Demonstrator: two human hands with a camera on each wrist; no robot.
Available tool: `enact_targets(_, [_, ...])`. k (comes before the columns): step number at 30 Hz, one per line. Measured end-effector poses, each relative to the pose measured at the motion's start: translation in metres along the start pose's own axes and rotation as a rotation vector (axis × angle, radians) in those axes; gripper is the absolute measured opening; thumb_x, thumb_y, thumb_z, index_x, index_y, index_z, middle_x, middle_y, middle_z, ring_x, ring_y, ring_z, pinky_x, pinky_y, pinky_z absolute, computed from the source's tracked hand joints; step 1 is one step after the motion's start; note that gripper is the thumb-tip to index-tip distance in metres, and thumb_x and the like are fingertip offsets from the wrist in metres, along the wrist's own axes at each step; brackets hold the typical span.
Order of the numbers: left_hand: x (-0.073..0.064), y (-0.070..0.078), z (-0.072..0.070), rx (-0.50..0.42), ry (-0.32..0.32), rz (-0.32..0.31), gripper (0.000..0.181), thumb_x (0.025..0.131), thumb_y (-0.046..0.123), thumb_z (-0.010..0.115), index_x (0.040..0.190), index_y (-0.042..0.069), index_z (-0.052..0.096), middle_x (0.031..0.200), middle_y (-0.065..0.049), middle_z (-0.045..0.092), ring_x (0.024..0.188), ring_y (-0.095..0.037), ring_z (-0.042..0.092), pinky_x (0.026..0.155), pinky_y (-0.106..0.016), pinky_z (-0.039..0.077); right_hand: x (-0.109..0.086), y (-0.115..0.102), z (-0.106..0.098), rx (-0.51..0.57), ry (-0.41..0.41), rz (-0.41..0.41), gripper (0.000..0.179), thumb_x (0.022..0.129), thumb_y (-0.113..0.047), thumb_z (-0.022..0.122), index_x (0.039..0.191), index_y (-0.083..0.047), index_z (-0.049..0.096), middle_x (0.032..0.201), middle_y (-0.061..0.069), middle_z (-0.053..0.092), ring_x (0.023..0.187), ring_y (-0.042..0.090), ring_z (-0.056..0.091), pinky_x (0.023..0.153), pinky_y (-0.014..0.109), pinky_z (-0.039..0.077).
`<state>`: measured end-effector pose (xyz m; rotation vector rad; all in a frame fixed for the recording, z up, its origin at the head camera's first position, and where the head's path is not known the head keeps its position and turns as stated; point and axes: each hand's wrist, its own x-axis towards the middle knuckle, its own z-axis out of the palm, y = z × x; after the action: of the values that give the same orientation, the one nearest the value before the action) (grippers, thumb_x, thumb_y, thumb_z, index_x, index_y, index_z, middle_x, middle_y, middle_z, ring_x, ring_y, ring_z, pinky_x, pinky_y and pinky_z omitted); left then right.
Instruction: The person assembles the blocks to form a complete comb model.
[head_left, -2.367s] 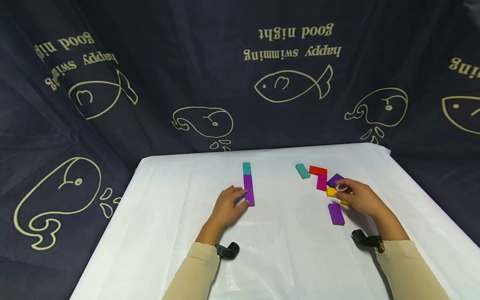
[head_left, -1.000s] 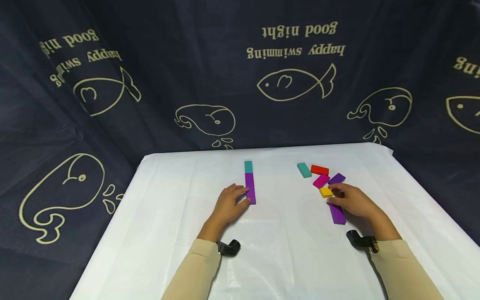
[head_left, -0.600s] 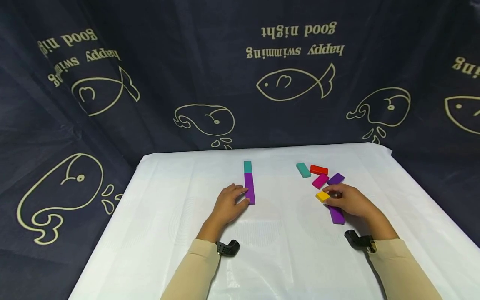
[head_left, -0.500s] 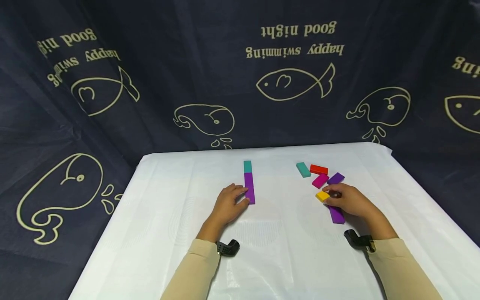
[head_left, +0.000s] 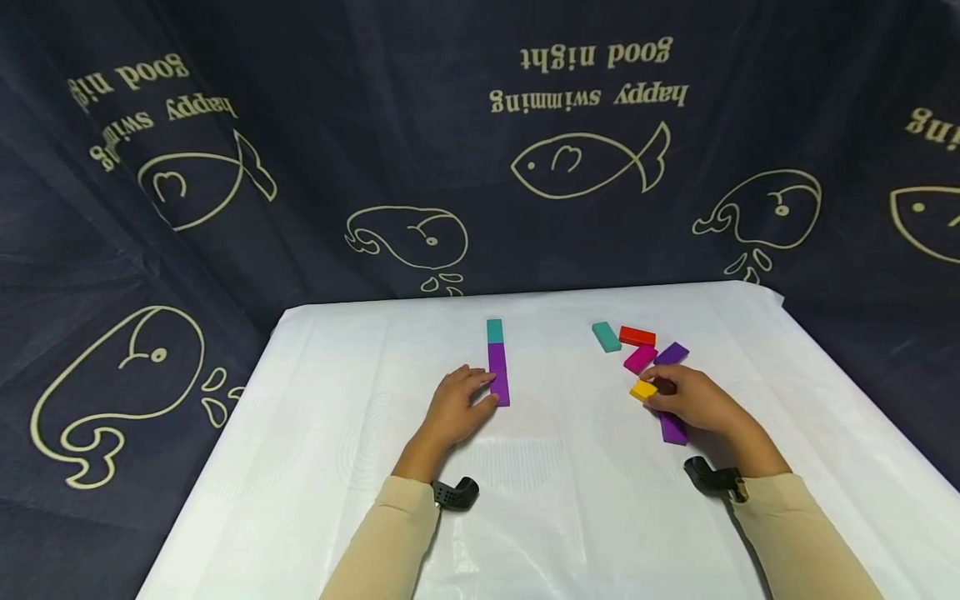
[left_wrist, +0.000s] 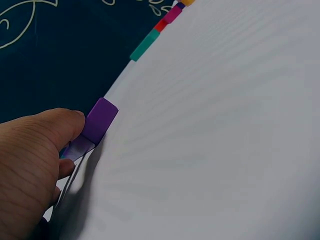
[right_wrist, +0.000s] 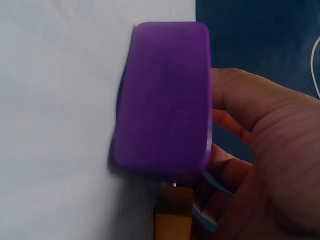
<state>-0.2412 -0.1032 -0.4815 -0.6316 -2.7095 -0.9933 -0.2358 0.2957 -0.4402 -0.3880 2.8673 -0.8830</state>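
In the head view, my left hand [head_left: 456,410] lies beside a straight row of blocks: a teal block [head_left: 495,331] at the far end and a purple stretch [head_left: 498,375] below it. Its index fingertip and thumb touch the purple stretch's left side, as the purple block [left_wrist: 102,120] in the left wrist view also shows. My right hand [head_left: 693,402] pinches a yellow block [head_left: 642,390] between thumb and fingers, low over the table. A purple block [head_left: 673,429] lies partly under this hand, looming large [right_wrist: 165,100] in the right wrist view. The fingers hide part of the yellow one.
Just beyond the right hand lie a magenta block [head_left: 641,359], a dark purple block [head_left: 671,353], a red block [head_left: 637,336] and a teal block [head_left: 607,337]. A white cloth [head_left: 570,500] covers the table. A dark printed curtain [head_left: 420,100] hangs behind it.
My right hand has shifted left, and the yellow block has moved left with it. The magenta block has turned since the earliest frame. My left hand stays at the row.
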Motion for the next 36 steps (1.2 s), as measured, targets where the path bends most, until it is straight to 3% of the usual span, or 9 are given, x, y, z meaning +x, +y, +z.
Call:
enact_targets(8, [0.001,0.001,-0.001,0.009,-0.007,0.000,0.041,0.092,0.025,0.066,0.129,0.008,0.066,0.133,-0.014,0.061,0.135,-0.040,0.043,0.113,-0.058,0.029,0.000,0.000,-0.001,-0.018,0.011,-0.009,0.033,0.090,-0.016,0.072,0.119,-0.002,0.064,0.091,0.006,0.059,0.086,0.024,0.053,0.079,0.040,0.050])
enact_targets(17, [0.000,0.000,-0.001,0.011,-0.004,0.004,0.040,0.092,0.026,0.066,0.128,0.008,0.066,0.133,-0.014,0.061,0.134,-0.040,0.044,0.112,-0.057,0.030,0.000,-0.001,0.001,-0.013,0.012,0.001,0.031,0.092,-0.015,0.070,0.119,-0.002,0.065,0.100,0.009,0.063,0.092,0.026,0.056,0.088,0.052,0.052])
enact_targets(29, [0.001,0.000,-0.001,0.011,-0.007,0.001,0.041,0.092,0.027,0.066,0.128,0.009,0.066,0.133,-0.013,0.061,0.135,-0.039,0.044,0.113,-0.056,0.030,-0.001,-0.007,0.000,0.069,0.003,-0.032,0.030,0.092,-0.012,0.068,0.121,-0.004,0.063,0.100,0.007,0.062,0.092,0.025,0.055,0.080,0.038,0.052])
enact_targets(36, [0.001,0.000,-0.002,0.009,0.000,0.002,0.041,0.091,0.026,0.066,0.128,0.008,0.066,0.133,-0.014,0.061,0.134,-0.040,0.044,0.112,-0.053,0.032,0.002,-0.022,0.008,0.141,0.011,-0.122,0.028,0.092,-0.011,0.069,0.120,-0.006,0.065,0.105,0.006,0.063,0.093,0.024,0.055,0.075,0.030,0.052])
